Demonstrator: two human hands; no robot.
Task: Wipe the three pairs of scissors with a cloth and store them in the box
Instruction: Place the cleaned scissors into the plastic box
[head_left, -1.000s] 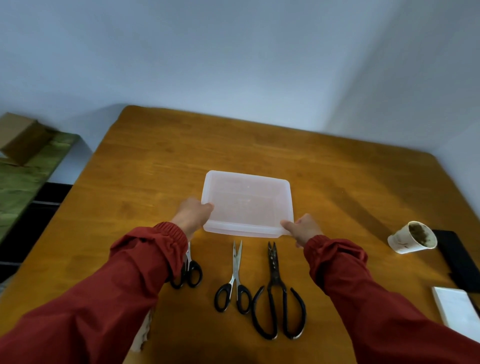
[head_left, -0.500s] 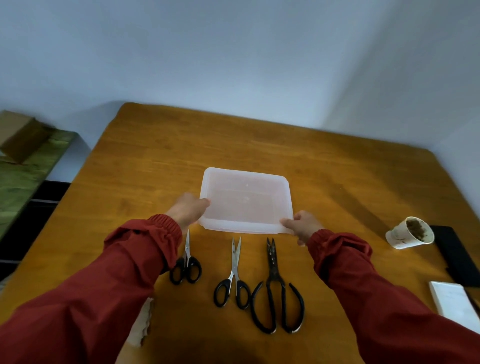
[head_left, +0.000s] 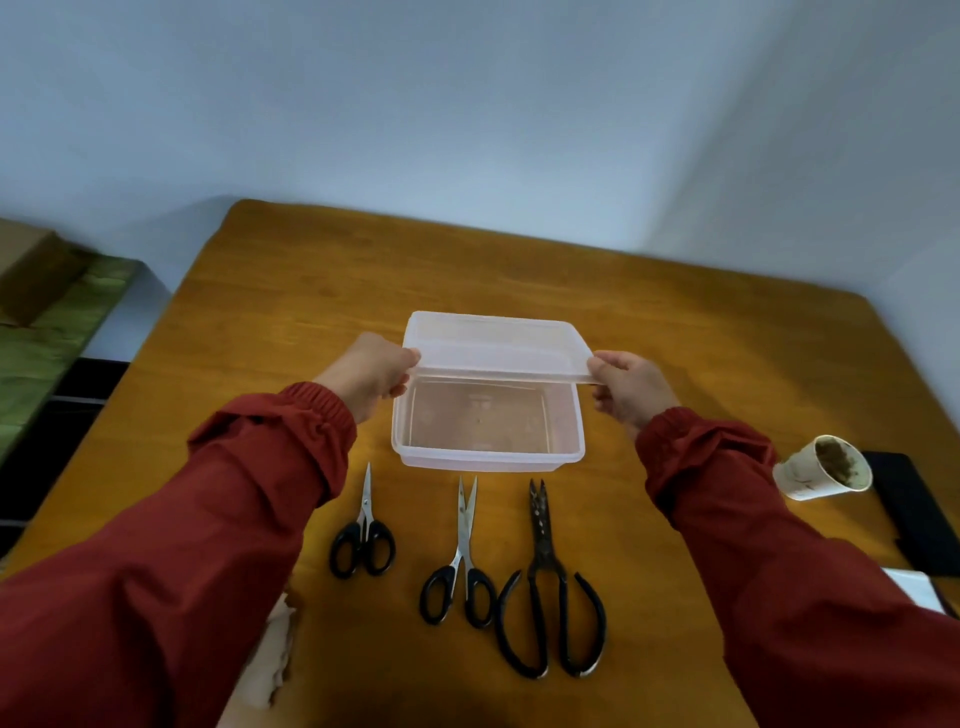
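In the head view, the left hand (head_left: 374, 371) and the right hand (head_left: 631, 387) were well apart, each pinching one near corner of the translucent lid (head_left: 493, 345). The lid was held tilted over the far part of the box (head_left: 488, 460), its near edge raised clear of the rim. Both arms wore red sleeves.

The box stood open on the wooden bench (head_left: 311, 291), near the middle, and its clear bottom showed nothing inside that could be made out.

Just in front of the box, on the near side, three pairs of scissors lay in a row with their tips pointing toward it. The small scissors (head_left: 363, 535) with black handles lay to the left. The middle scissors (head_left: 460, 561), longer and also black-handled, lay in the centre. The large scissors (head_left: 545, 597), dark all over with wide loop handles, lay to the right, almost touching the middle pair at the handles.

A pale cloth (head_left: 270, 670) lay at the near edge of the bench, partly hidden under the left sleeve.

At the right edge a stained paper cup (head_left: 821, 475) lay tipped, beside a flat black object (head_left: 914, 519) and a white object (head_left: 917, 590).
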